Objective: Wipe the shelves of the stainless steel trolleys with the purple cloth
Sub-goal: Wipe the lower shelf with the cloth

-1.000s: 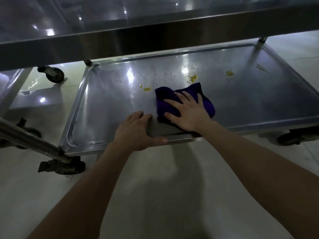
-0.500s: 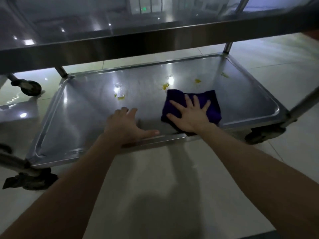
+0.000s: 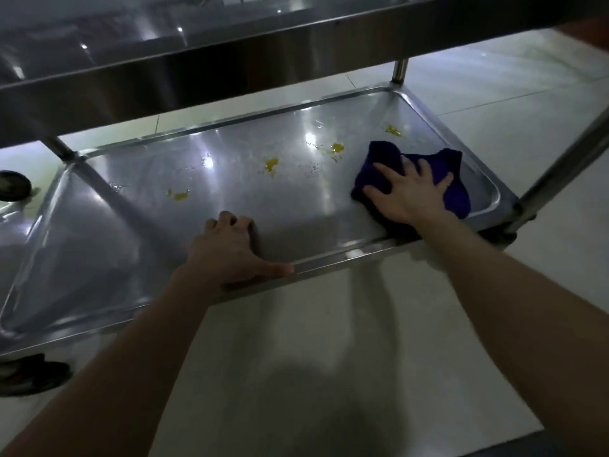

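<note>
The lower shelf (image 3: 138,225) of a stainless steel trolley lies below me, under the upper shelf (image 3: 197,44). A crumpled purple cloth (image 3: 451,166) sits near the shelf's right end. My right hand (image 3: 408,192) presses flat on the cloth with fingers spread. My left hand (image 3: 230,249) rests on the shelf's front rim, fingers curled onto the steel and thumb along the edge. Several yellow stains (image 3: 272,164) and water drops dot the shelf to the left of and behind the cloth.
Trolley posts stand at the right front (image 3: 560,169), right back (image 3: 399,69) and left back (image 3: 61,148). Castor wheels show at the left (image 3: 13,186) and lower left (image 3: 29,374). Pale tiled floor (image 3: 329,341) surrounds the trolley.
My right hand has slid the purple cloth to the right, from the shelf's middle to near its right end. My left hand has stayed on the front rim, and my view has swung.
</note>
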Motion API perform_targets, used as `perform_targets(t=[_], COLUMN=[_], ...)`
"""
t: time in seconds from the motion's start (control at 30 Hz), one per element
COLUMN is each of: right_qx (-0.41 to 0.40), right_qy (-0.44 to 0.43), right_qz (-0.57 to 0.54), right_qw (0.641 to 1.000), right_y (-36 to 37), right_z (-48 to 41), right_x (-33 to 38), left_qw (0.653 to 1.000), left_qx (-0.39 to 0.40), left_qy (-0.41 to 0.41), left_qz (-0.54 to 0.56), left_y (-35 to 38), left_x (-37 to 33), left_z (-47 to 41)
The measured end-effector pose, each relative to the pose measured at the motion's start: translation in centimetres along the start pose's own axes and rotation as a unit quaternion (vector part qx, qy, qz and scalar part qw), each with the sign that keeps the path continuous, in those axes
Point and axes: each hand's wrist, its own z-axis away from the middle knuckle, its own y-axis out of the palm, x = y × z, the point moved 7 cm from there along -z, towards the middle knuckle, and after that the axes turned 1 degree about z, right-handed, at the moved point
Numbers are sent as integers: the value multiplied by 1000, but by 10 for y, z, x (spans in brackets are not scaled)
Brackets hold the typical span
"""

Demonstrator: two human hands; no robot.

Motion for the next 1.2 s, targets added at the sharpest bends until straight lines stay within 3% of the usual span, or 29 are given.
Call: perform_targets(t=[0.17,0.27,0.33,0.47,0.53,0.6,0.73,0.97,1.03,1.13,1.2], right_qx=[7,11,-11,-49,-40,-27,-22,-14,-24,-46,-42], right_qy=[-195,-231,-205,-30,25,0,-142,-198,-166,-46,-1], right_qz=[34,15,-6,-36,-23,-2,12,-23,-42,-19,2], right_qw=[980,973,979,998,999,1000,989,980,985,998,999], right_y=[32,28,18,-7,-10,1,22,12,-1,-20,-19], right_z=[32,32,22,-3,-1,10,46,42,25,-2,-10], right_x=[147,146,107,-29,-50,-19,73,42,-9,-85,-80], left_qw=[1000,999,999,999,999,998,996,998,998,998,998], left_qx=[21,29,27,19,29,49,81,64,65,58,57], left_qy=[-16,-29,-30,-30,-24,-26,-8,22,25,21,20], left_qz=[-6,2,9,21,23,35,41,3,6,12,19], left_y=[-2,-1,0,0,0,-4,-12,-6,-4,0,0], left_x=[1,6,9,8,3,-2,-41,-96,-95,-96,-96], left_z=[-1,-3,-3,2,4,5,0,-17,-20,-21,-22])
